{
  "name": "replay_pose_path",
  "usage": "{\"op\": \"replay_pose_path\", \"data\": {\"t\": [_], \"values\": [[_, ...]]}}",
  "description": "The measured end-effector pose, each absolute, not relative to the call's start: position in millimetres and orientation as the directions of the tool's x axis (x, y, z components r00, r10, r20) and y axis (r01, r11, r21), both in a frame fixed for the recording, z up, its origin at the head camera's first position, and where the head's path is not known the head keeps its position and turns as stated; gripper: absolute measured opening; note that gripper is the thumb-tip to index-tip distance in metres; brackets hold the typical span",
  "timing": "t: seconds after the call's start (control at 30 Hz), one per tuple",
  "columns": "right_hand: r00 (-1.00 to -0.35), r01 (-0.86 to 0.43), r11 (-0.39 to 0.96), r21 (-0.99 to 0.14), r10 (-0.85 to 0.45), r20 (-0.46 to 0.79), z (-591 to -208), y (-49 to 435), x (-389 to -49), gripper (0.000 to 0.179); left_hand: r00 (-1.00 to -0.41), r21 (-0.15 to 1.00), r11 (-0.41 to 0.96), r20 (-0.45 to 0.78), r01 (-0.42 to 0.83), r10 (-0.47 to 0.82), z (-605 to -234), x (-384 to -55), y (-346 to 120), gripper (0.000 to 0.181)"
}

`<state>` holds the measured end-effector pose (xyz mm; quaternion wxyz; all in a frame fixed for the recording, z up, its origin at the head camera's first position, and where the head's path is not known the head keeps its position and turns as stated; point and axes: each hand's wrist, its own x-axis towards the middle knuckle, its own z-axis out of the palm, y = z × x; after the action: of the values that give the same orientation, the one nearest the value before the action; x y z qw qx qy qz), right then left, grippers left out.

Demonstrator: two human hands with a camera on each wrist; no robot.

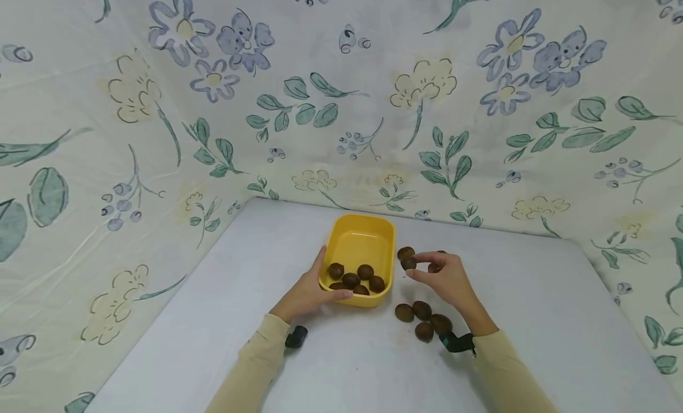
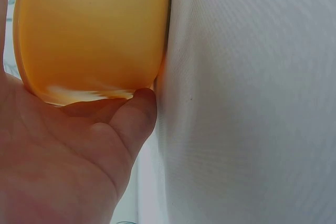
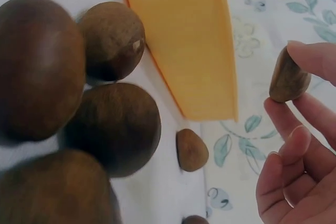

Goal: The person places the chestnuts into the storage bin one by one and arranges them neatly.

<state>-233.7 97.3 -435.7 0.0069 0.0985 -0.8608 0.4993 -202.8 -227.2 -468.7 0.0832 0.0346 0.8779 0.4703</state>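
Observation:
My left hand [image 1: 308, 292] grips the near left corner of a yellow plastic bin [image 1: 363, 220], its thumb lying along the near rim. Several brown chestnuts [image 1: 350, 280] lie inside, gathered at the near end. To the right of the bin, my right hand [image 1: 447, 278] pinches one chestnut [image 3: 290, 77] between thumb and fingertips, held above the table in the right wrist view. Just behind it rests another chestnut [image 1: 405, 252]. The left wrist view shows the left hand [image 2: 68, 150] against the bin's outer wall [image 2: 100, 30].
A loose cluster of chestnuts [image 1: 421, 310] lies on the white table [image 1: 352, 365], near the right wrist. Another chestnut [image 1: 441, 252] shows partly behind the right hand. Floral cloth [image 1: 347, 128] hangs along the table's back and left edges.

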Motion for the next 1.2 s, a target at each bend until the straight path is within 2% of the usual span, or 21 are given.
{"op": "replay_pose_path", "data": {"t": [0.4, 0.87, 1.03, 1.2], "values": [[-0.983, -0.15, 0.438, -0.886, -0.16, 0.088, -439, 78, -250, 0.04, -0.985, 0.833, 0.553, -0.103, -0.011, 0.135, -470, -205, -227, 0.133], [-0.981, -0.119, 0.451, -0.884, -0.189, 0.036, -440, 55, -261, 0.044, -0.985, 0.833, 0.553, -0.109, -0.018, 0.132, -471, -205, -228, 0.134], [-0.973, -0.164, 0.474, -0.865, -0.221, 0.063, -444, 47, -265, 0.043, -0.984, 0.83, 0.558, -0.117, -0.024, 0.131, -471, -204, -228, 0.133], [-0.96, -0.249, 0.553, -0.795, -0.252, 0.125, -448, 38, -269, 0.039, -0.983, 0.83, 0.556, -0.127, -0.033, 0.132, -471, -204, -227, 0.133]]}}
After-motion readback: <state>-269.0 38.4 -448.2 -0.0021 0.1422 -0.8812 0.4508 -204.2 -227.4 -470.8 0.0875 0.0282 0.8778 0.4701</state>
